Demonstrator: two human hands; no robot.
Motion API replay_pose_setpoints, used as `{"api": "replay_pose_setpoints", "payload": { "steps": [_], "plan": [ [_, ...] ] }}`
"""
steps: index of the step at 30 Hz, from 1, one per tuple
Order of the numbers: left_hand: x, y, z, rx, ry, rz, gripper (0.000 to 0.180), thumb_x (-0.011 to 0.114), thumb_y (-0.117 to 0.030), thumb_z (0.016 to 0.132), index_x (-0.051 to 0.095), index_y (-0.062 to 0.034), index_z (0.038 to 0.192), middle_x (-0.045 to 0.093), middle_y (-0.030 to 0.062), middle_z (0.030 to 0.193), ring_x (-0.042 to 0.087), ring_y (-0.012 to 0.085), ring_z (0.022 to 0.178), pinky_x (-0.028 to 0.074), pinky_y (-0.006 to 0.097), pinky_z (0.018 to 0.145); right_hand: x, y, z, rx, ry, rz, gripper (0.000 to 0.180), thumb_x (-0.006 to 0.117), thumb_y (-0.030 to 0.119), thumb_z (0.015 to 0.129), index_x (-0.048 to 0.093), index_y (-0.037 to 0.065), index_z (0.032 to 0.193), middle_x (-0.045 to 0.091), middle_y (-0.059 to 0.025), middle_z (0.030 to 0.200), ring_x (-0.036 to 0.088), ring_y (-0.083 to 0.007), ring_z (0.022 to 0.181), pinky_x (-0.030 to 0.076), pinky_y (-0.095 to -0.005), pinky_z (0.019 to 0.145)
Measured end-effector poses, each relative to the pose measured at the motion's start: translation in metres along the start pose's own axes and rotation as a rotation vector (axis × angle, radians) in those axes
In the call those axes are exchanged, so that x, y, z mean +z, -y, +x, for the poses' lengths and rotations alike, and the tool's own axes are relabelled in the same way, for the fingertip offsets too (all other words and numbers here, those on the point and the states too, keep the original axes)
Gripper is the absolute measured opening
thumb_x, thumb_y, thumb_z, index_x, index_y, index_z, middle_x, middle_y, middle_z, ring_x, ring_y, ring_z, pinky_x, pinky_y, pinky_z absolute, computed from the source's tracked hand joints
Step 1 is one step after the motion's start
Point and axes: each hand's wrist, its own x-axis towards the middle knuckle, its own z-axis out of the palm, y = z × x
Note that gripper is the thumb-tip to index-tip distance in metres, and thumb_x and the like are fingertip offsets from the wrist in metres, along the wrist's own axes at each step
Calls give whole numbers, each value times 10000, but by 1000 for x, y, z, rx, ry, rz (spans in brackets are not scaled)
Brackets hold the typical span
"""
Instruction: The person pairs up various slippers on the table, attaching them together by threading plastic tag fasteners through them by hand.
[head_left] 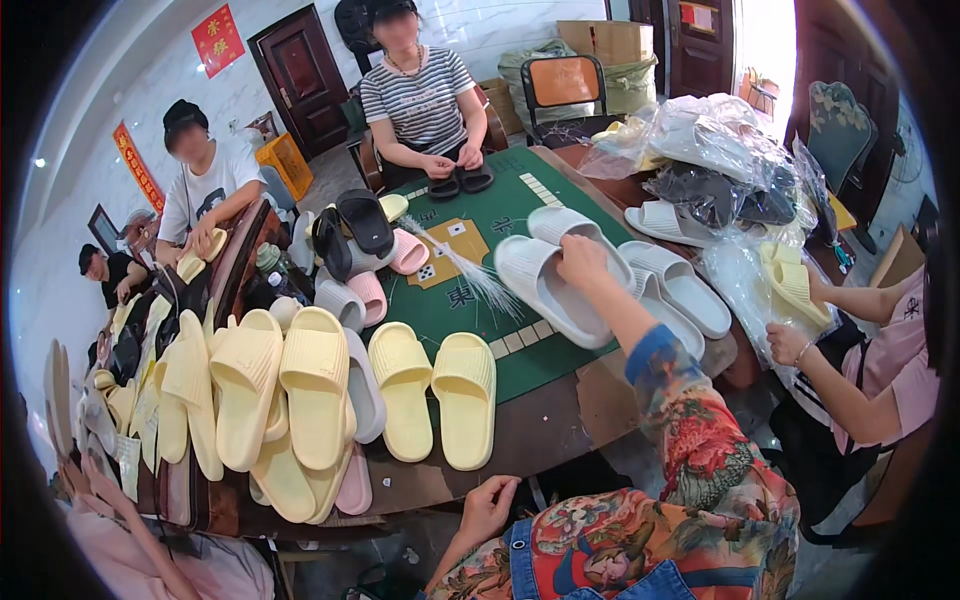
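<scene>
My right hand is closed on a pair of light grey slippers at the right side of the green table mat; its fingers are partly hidden. Just right of it lies another grey pair. My left hand is curled closed at the table's near edge, and whether anything is in its fingers is hidden. Two pale yellow slippers stand side by side in front of it. To their left, more yellow slippers are piled over grey and pink ones.
A bundle of thin white ties lies on the mat. Bagged slippers heap at the far right. At the right, a person handles yellow slippers and a clear bag. Across the table, another person's hands touch black slippers.
</scene>
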Motion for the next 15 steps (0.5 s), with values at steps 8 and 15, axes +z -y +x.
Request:
{"api": "replay_pose_setpoints", "payload": {
  "steps": [8,15],
  "plan": [
    [0,5,-3,115,-184,-137,203,483,-71,904,523,15,1083,523,13,772,478,73,675,404,203,605,-102,34,-189,-171,-112,367,244,596,100,696,501,31,910,585,-176,848,578,-372,761,463,-452,671],
    [21,-17,30,267,-312,202,501,611,-112,799,404,31,1232,412,224,1163,428,361,1068,354,394,932,-19,11,-245,-47,318,312,403,637,282,723,499,23,999,543,-191,942,558,-382,885,464,-446,729]
  ]
}}
